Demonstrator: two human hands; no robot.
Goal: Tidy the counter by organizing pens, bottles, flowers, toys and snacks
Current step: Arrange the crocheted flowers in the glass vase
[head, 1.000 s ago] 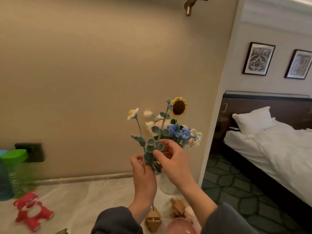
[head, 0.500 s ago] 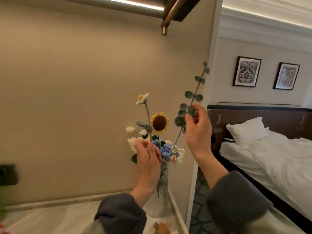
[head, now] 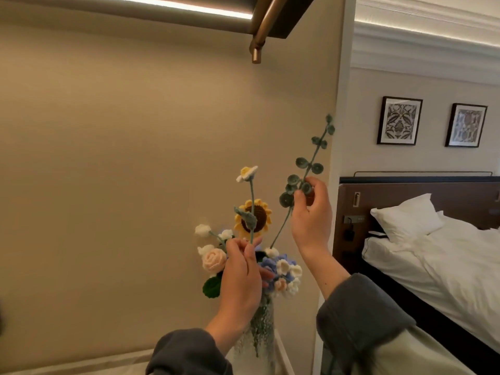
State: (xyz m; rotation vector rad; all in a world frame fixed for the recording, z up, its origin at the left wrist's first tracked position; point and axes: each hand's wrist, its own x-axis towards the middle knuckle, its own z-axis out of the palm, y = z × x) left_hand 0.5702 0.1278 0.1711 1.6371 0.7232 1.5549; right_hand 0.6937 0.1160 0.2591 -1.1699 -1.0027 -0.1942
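The neck of the clear glass vase and the lower stems of the colourful crocheted flowers are being covered by the left hand. A dark blurred shape is being cut off by the left edge.

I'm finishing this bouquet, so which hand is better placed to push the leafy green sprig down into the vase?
Probably right: the right hand pinches the sprig, its stem end at the bouquet; the left hand holds the daisy.
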